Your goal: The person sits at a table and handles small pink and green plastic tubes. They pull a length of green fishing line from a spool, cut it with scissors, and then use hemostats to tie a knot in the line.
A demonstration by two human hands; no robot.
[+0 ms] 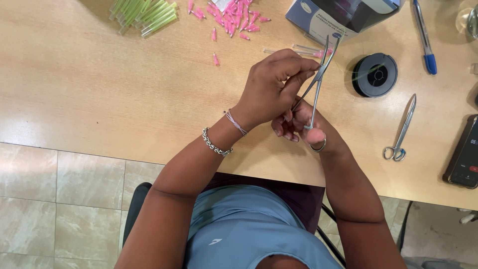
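Forceps (318, 79) sit upright over the surface just beside the black spool (374, 74), long axis running from tips up top to rings in the right hand (311, 127), clenched around them, left hand (274, 84) pinching the shaft midway.

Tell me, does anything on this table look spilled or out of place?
Nothing looks damaged. The pink caps lie scattered loose near the far edge, a few strays apart from the heap, unlike the green tubes piled together. The right hand holds forceps; the left hand pinches near them.
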